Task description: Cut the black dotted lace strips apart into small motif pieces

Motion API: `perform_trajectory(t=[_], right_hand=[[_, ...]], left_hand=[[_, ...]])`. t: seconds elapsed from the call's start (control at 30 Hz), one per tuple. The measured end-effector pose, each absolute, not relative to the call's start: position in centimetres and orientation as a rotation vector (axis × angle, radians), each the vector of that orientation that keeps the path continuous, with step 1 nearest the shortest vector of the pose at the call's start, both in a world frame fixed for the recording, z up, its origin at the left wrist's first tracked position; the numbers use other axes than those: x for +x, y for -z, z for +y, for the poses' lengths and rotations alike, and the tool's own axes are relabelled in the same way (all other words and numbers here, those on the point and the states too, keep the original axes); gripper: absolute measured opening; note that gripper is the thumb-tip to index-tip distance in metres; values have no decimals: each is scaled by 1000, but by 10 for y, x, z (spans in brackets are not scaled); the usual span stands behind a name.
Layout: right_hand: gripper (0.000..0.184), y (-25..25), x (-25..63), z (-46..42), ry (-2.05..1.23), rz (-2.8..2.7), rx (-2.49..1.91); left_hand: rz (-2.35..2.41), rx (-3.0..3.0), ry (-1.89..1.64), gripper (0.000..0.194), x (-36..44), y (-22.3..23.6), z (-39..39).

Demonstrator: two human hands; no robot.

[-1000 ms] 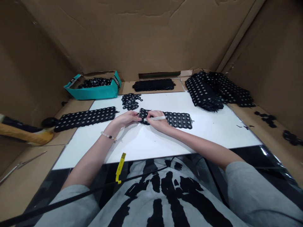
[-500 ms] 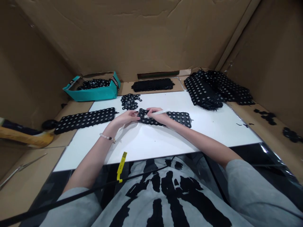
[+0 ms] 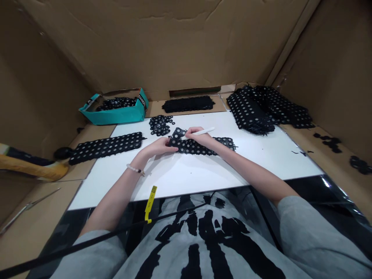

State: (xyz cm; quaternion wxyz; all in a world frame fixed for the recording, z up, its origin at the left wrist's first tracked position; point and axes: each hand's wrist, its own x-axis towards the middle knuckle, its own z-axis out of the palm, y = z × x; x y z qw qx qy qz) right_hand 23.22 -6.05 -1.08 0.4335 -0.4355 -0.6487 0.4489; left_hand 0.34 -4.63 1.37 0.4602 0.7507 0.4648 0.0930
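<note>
Presently, a dotted black strip (image 3: 192, 147) appears to be worked on at its left end, which is judged to be the step in hand. The strip is laid across the middle of the white surface (image 3: 174, 174), nearer the far edge than the near one. Its left end is pinched by the left hand (image 3: 159, 147), with the thumb laid on the dots and the grip narrow. A white pen (image 3: 207, 131) is held in the right hand (image 3: 200, 136), the grip closed around its barrel and the tip brought down to the strip's left part; whether the dots are touched by it cannot be told. The left end is set at an angle to the rest, and whether it is raised is too small to tell. For the next move, a firm hold on that end and a light, well-aimed tip seem to be called for, since the strip looks floppy and could be dragged askew. Small black discs (image 3: 159, 125) are heaped by the far edge, just beyond the left hand. Another dotted band (image 3: 107, 147) is laid over the left edge, and a thick dotted pile (image 3: 250, 110) is set at the far right corner. Past the far left corner, more dotted pieces are held in a teal box (image 3: 113, 117).
</note>
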Motion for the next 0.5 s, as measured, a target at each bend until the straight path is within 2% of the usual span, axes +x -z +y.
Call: perform_trajectory(t=[0.23, 0.5], right_hand=[[11, 17, 224, -67, -1004, -1708, -1236], [14, 17, 226, -70, -1070, -1630, -1212]], left_hand=[[1175, 1787, -231, 38, 1, -6, -41], [1234, 1705, -271, 37, 2, -7, -40]])
